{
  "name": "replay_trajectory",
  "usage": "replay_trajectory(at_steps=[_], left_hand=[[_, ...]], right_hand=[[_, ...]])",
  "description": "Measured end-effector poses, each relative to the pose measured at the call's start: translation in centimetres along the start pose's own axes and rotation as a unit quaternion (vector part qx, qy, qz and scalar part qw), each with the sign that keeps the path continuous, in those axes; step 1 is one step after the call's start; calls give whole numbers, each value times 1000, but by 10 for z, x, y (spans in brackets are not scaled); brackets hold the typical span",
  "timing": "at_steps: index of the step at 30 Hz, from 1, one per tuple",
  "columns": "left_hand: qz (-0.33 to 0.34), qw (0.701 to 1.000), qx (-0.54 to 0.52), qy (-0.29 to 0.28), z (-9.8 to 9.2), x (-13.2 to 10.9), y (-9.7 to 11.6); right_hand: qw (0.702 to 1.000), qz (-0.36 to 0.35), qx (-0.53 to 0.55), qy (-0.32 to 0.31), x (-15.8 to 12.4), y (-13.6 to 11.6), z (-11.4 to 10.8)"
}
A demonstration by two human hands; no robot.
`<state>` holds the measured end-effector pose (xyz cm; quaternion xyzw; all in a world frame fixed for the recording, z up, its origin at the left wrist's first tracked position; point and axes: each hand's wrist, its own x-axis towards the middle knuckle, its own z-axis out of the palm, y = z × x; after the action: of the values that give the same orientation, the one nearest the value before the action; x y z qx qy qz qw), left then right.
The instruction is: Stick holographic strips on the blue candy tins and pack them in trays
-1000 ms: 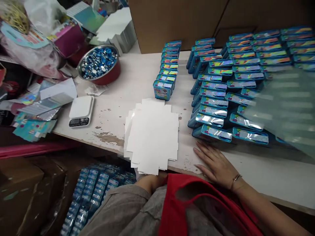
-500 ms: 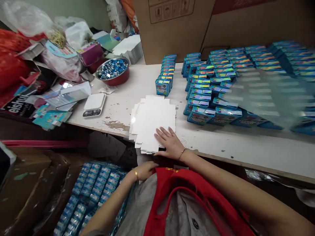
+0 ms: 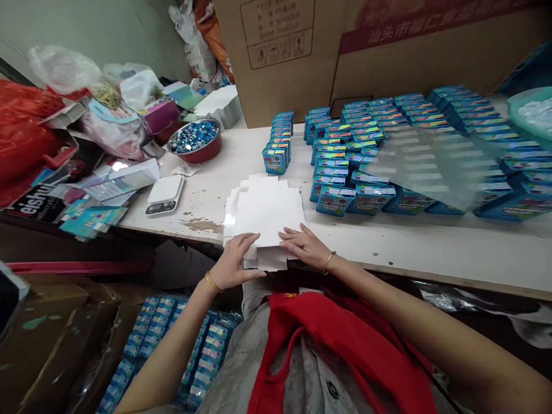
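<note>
White flat cardboard box blanks (image 3: 269,207) lie in a loose stack near the table's front edge. The top blank's near edge appears lifted or folded, with a lower white flap showing beneath it. At the near left of the stack is my left hand (image 3: 235,261), open, thumb well apart from the fingers, the fingertips over the card. My right hand (image 3: 308,247) rests on the near right edge with its fingers stretched out flat. Beyond the stack stands a row of small blue printed boxes (image 3: 275,161).
Many more blue boxes (image 3: 336,200) fill the table's right side, partly under a translucent sheet (image 3: 431,167). To the left are a white scale (image 3: 166,192) and a bowl (image 3: 202,150) of blue wrapped pieces. A large carton (image 3: 280,86) stands behind. Packed blue boxes (image 3: 211,351) sit below left.
My left hand has come up from near my lap to the stack's near left edge. The right hand stays on the right side. The top blank's near edge has shifted. The view has turned slightly.
</note>
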<state>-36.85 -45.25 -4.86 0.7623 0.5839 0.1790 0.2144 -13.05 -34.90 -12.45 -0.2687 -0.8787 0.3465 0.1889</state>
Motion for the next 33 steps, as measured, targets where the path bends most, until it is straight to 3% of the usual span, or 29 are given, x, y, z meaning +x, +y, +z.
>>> replay_trajectory(at_steps=[3,6,10,14,18,20,25,30,33], left_hand=[[6,1000,1,-3,10,12,-18],[-15,998,-65,-2,10,25,-24],[-43,985,-165,-8,3,35,-14],[-36,972,-225,-55,6,30,-2],[40,990,-77,-109,10,5,2],[40,993,15,-114,12,-10,1],[-34,999,20,-22,27,-32,-2],[-128,980,-106,107,50,-25,-6],[-139,971,-129,143,53,-18,-4]], right_hand=[[999,4,34,20,2,4,2],[998,-40,29,26,-9,8,0],[993,-92,41,67,-30,11,-7],[988,-67,100,97,-43,13,-8],[981,7,152,119,-43,14,-1],[975,42,171,135,-44,14,3],[978,45,156,133,-52,25,9],[990,-33,89,108,-56,45,17],[987,-71,-6,147,-57,37,13]])
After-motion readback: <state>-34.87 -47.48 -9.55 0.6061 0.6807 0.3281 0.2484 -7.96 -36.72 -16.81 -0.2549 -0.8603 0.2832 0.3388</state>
